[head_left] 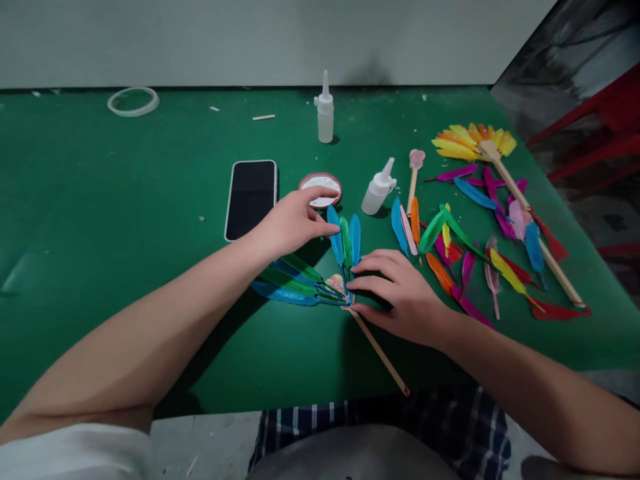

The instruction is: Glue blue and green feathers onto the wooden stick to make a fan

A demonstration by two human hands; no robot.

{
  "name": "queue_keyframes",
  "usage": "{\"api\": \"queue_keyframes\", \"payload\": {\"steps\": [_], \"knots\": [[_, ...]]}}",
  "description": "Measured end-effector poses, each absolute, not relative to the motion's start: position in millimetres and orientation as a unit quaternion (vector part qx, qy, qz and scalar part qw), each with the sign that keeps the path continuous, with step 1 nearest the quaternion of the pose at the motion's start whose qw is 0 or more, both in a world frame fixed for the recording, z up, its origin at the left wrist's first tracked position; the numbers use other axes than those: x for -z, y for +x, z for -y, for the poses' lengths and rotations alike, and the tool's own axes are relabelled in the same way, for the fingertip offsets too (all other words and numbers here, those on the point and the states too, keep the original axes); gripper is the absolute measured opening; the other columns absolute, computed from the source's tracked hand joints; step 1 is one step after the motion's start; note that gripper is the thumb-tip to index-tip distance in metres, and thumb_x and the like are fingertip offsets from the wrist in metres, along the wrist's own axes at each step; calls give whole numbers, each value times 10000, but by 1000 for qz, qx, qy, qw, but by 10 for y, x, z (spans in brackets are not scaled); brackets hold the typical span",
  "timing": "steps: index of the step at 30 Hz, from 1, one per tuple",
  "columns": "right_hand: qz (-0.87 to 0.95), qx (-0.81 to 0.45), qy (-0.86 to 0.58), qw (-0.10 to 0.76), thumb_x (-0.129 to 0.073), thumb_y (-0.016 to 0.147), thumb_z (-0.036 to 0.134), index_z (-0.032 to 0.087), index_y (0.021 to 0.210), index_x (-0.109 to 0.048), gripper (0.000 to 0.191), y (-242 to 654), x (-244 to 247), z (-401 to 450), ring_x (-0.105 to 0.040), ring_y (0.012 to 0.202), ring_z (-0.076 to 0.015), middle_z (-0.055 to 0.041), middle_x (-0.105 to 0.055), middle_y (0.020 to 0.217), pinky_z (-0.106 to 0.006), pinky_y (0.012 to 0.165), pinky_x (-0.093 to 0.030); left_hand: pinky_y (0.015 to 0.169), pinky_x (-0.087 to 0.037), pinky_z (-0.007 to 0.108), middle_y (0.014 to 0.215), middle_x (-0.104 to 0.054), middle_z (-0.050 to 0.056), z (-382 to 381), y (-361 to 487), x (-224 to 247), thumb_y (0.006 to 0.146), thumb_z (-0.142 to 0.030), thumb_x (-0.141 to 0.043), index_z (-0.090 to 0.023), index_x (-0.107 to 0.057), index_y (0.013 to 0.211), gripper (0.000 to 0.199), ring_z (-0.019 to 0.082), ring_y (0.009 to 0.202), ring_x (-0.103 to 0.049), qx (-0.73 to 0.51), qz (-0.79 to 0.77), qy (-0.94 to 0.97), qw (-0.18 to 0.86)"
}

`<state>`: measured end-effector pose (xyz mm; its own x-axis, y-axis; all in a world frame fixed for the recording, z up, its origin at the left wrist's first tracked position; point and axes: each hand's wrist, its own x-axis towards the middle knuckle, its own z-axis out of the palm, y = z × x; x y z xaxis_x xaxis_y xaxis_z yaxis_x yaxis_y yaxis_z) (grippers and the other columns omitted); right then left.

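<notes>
A feather fan with a thin wooden stick handle lies on the green table in front of me. Blue and green feathers spread left from its head, and more stand upward. My left hand has its thumb and a finger closed at an upright blue feather; its index finger stretches over a round lid with a red rim. My right hand presses its fingertips on the feather quills at the fan's head, beside a pinkish patterned piece.
White squeeze bottles stand beyond the hands, one of them tilted. A phone lies left. Loose colored feathers, a yellow feather fan and another stick lie right. A clear ring is far left.
</notes>
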<state>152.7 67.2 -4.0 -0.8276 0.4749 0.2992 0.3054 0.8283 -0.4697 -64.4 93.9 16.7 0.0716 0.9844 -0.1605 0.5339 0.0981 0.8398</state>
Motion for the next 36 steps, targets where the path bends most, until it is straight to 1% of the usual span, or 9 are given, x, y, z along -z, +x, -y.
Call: {"api": "queue_keyframes", "payload": {"steps": [6,13,21,25,36], "knots": [[938,-206,-200,193,-544,757,336,210,1005,-587,281,1532,47,-687,-416,1057,-212,-72,-549,1030,-387,895,-383,500,-351,205,541,-568,-26,-954,-634,-151,628,-215,-679,-178,-501,1134,537,93,494,-507,-265,-628,610,403],[943,-202,-194,177,-539,759,329,223,981,-606,255,1538,57,-697,-404,1077,-220,-75,-537,1060,-401,904,-368,507,-352,203,542,-565,-25,-963,-636,-147,634,-216,-669,-172,-500,1135,531,91,499,-508,-259,-624,612,410],[950,-177,-186,179,-539,756,327,223,1012,-594,282,1523,65,-683,-409,1084,-222,-81,-543,1060,-411,909,-362,529,-367,215,563,-578,-16,-971,-623,-121,624,-235,-671,-174,-504,1134,541,109,533,-526,-259,-621,611,417],[953,-164,-179,180,-527,762,320,221,1019,-591,282,1515,67,-673,-414,1082,-229,-82,-546,1060,-418,902,-368,514,-355,211,558,-577,-17,-973,-622,-108,624,-243,-669,-171,-504,1130,537,109,528,-516,-254,-623,609,420],[948,-169,-182,196,-537,760,313,209,1022,-590,287,1497,107,-657,-423,1073,-223,-80,-562,1041,-413,901,-371,534,-367,205,586,-582,-17,-978,-642,-63,646,-240,-644,-167,-484,1139,523,110,556,-536,-253,-607,613,438]]}}
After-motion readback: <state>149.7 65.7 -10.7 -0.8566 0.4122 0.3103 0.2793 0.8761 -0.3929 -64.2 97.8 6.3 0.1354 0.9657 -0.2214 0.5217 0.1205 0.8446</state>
